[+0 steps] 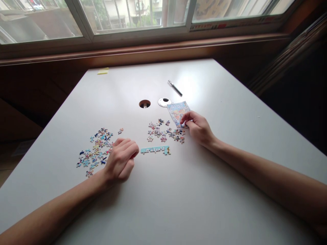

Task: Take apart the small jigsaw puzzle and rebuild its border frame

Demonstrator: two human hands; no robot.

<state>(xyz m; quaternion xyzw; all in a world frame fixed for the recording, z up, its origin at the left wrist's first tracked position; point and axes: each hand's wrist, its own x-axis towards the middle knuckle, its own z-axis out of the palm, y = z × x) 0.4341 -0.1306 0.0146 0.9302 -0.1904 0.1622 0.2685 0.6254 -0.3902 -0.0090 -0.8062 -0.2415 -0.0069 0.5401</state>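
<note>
My left hand (122, 159) rests on the table with its fingers curled in, beside the left heap of jigsaw pieces (94, 154). Its palm faces away, so anything inside is hidden. Just right of its knuckles lies a joined strip of light-blue jigsaw pieces (155, 149). My right hand (198, 127) is closed in a pinch over the lower right corner of a small printed picture card (177, 110). What sits between those fingertips is too small to make out. A second group of loose jigsaw pieces (160, 131) lies left of this hand, partly near its fingertips.
Behind the pieces are a round hole (144, 104) in the white table (163, 204) and a silvery disc (164, 102) touching or close to the card. A dark pen (175, 88) lies farther back. Yellow sticky paper (103, 70) is at the far left edge, below the window.
</note>
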